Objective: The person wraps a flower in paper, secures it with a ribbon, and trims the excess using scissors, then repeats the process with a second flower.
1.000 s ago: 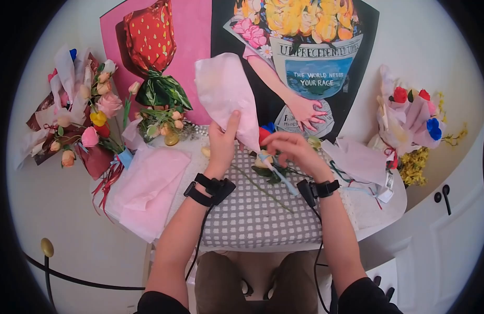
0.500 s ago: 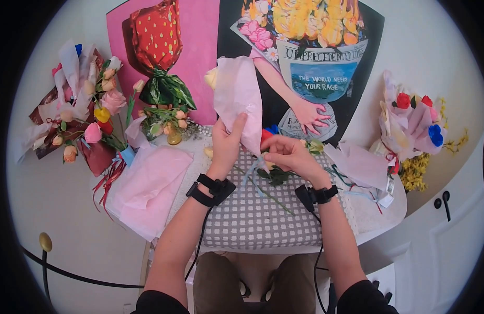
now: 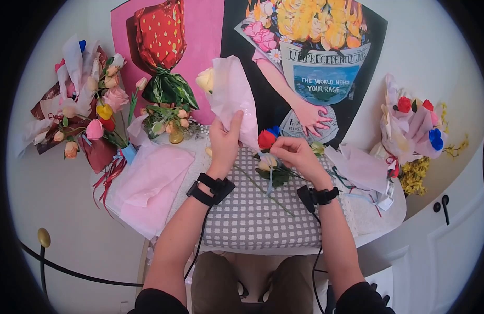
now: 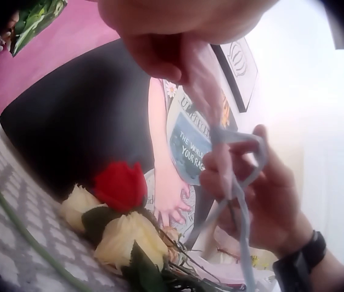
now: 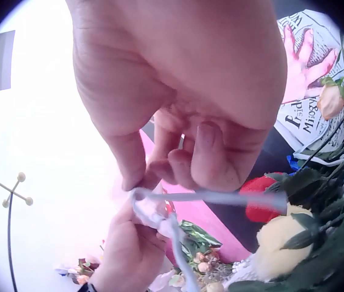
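I hold a single-bloom posy in my left hand (image 3: 224, 142), gripping its pink wrapping paper (image 3: 234, 86) around the lower part. The paper is thin, pale and creased, flaring wide above my fingers and gathering to a narrow twisted tail below them. The whole wrap leans, its top tipped to the left, and a cream rose (image 3: 205, 80) peeks out past the upper left edge. A narrow pale blue ribbon (image 4: 243, 231) loops about the gathered tail, pinched in my right hand (image 3: 300, 159), with one length hanging down; whether it is knotted I cannot tell.
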A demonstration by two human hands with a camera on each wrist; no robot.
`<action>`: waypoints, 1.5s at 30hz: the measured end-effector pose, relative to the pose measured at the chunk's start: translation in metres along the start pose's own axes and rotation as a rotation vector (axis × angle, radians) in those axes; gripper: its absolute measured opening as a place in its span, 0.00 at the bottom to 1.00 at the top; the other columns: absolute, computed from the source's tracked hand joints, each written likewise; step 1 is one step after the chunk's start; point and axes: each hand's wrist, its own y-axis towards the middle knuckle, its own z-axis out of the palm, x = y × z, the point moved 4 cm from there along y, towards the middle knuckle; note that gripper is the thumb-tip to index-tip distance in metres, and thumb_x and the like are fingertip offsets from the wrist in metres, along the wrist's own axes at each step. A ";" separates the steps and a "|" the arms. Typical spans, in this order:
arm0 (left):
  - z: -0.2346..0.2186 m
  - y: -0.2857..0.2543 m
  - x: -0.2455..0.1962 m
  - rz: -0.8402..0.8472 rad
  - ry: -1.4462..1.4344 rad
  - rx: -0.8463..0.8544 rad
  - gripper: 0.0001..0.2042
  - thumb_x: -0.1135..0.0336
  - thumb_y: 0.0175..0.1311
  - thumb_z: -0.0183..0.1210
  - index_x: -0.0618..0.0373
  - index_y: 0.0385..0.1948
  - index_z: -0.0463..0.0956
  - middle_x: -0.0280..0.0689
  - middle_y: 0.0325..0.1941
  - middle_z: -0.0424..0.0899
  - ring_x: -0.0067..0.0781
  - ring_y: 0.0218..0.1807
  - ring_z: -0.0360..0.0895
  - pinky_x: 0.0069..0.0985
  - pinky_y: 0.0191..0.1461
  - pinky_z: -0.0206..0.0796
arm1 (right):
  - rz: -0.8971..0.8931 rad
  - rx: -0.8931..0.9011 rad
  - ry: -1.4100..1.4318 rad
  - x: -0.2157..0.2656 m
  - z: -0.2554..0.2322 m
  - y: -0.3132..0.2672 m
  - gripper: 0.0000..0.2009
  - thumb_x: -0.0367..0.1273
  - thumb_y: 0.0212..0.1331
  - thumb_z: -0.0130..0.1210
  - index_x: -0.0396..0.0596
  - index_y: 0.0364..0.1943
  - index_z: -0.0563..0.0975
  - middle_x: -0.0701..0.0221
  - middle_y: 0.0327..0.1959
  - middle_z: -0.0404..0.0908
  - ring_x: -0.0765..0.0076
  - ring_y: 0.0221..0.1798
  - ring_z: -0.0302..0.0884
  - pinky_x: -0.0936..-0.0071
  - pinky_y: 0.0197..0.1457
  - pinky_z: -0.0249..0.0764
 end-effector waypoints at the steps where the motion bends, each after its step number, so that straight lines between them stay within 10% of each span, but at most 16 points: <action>1: -0.001 0.000 -0.003 0.042 0.051 -0.029 0.12 0.60 0.75 0.61 0.62 0.42 0.77 0.30 0.27 0.82 0.14 0.20 0.74 0.17 0.18 0.63 | 0.019 0.117 -0.068 0.012 0.006 -0.007 0.10 0.37 0.69 0.62 0.45 0.39 0.87 0.84 0.22 0.75 0.90 0.21 0.61 0.84 0.24 0.54; 6: -0.001 0.000 -0.007 0.087 0.061 -0.067 0.12 0.60 0.75 0.61 0.63 0.42 0.78 0.30 0.27 0.82 0.13 0.19 0.74 0.17 0.18 0.63 | 0.080 0.212 -0.024 0.014 0.011 -0.007 0.10 0.35 0.69 0.62 0.44 0.44 0.86 0.84 0.24 0.75 0.89 0.24 0.62 0.84 0.27 0.56; 8: -0.002 0.000 -0.002 0.047 0.040 -0.061 0.13 0.60 0.74 0.61 0.63 0.43 0.78 0.30 0.27 0.82 0.13 0.20 0.74 0.17 0.19 0.63 | -0.132 -0.100 0.076 0.024 0.007 -0.003 0.10 0.34 0.68 0.63 0.42 0.46 0.86 0.83 0.27 0.77 0.88 0.27 0.68 0.85 0.33 0.63; 22: -0.005 0.001 0.000 0.019 0.039 -0.089 0.12 0.60 0.74 0.61 0.62 0.42 0.77 0.29 0.26 0.80 0.14 0.19 0.71 0.17 0.18 0.60 | -0.116 0.045 0.019 0.006 0.001 0.003 0.06 0.32 0.69 0.60 0.43 0.39 0.82 0.79 0.35 0.82 0.87 0.37 0.75 0.84 0.39 0.69; 28: -0.012 0.004 -0.004 0.002 0.022 -0.185 0.12 0.60 0.76 0.59 0.61 0.42 0.77 0.29 0.27 0.81 0.14 0.19 0.72 0.18 0.18 0.60 | -0.328 -0.398 0.640 0.013 -0.032 -0.003 0.08 0.37 0.74 0.54 0.47 0.43 0.76 0.75 0.32 0.79 0.82 0.33 0.73 0.83 0.38 0.69; 33: -0.010 0.003 -0.004 0.006 0.086 -0.157 0.12 0.60 0.75 0.59 0.60 0.42 0.78 0.28 0.28 0.81 0.14 0.20 0.71 0.17 0.18 0.58 | -0.552 -1.169 0.287 -0.007 -0.102 -0.023 0.08 0.36 0.73 0.58 0.46 0.43 0.76 0.75 0.28 0.75 0.77 0.30 0.69 0.74 0.35 0.69; 41: -0.010 0.003 0.004 -0.043 0.050 -0.112 0.16 0.63 0.74 0.61 0.69 0.51 0.79 0.37 0.45 0.86 0.19 0.43 0.79 0.22 0.47 0.71 | -0.125 -1.082 -0.395 -0.026 -0.125 -0.022 0.12 0.35 0.62 0.65 0.40 0.42 0.82 0.67 0.32 0.81 0.74 0.38 0.75 0.78 0.46 0.69; 43: -0.009 0.003 0.003 -0.029 0.061 -0.109 0.16 0.63 0.74 0.61 0.68 0.51 0.79 0.36 0.45 0.86 0.19 0.42 0.79 0.22 0.47 0.71 | 0.001 -1.177 -1.240 -0.027 -0.114 -0.022 0.12 0.34 0.59 0.65 0.42 0.44 0.83 0.64 0.35 0.84 0.69 0.38 0.79 0.73 0.47 0.73; 45: -0.010 0.003 0.002 -0.013 0.073 -0.109 0.15 0.63 0.74 0.61 0.68 0.50 0.79 0.36 0.45 0.86 0.19 0.42 0.79 0.22 0.46 0.71 | -0.107 -1.301 -1.411 -0.025 -0.106 -0.022 0.11 0.33 0.60 0.64 0.42 0.42 0.83 0.63 0.36 0.85 0.68 0.37 0.81 0.72 0.45 0.75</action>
